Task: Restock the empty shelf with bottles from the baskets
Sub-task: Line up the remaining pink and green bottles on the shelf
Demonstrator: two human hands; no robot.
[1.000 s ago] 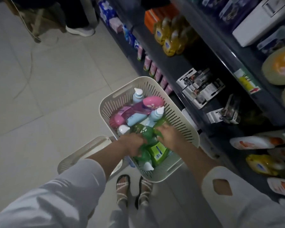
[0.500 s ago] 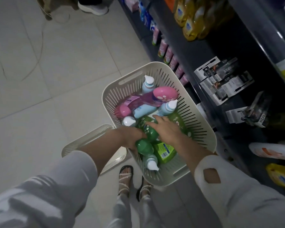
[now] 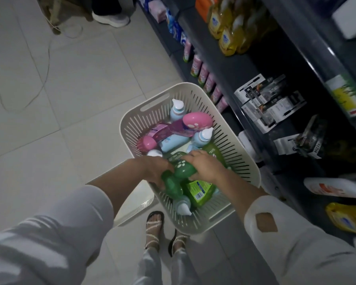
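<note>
— Where are the hands?

— Both are in the basket (image 3: 144,109), at its 6 o'clock end. The right hand (image 3: 203,165) lies over the green bottle (image 3: 184,170), fingers curled across the paw-print top and thumb tucked under: a firm hold.

— And the left hand (image 3: 154,167)?

— Just at 9 o'clock of the right one. Its fingers wrap the lower green bottle (image 3: 172,185), which touches the first. The fingertips are hidden behind it.

— Are the bottles out of the basket?

— No, both green ones lie among the others inside. A pink bottle (image 3: 196,120) lies on top at 12 o'clock, and a blue bottle (image 3: 182,204) with a white cap lies at 6 o'clock, just below the hands.

— Where is the shelf (image 3: 234,79)?

— At 3 o'clock of the basket, dark and running up to 12. Yellow bottles (image 3: 226,40) stand on it at 1 o'clock, well apart from the hands.

— Anything under the basket?

— A second basket (image 3: 140,202) shows at 7 o'clock, partly covered by the first. What it holds, I cannot tell.
</note>
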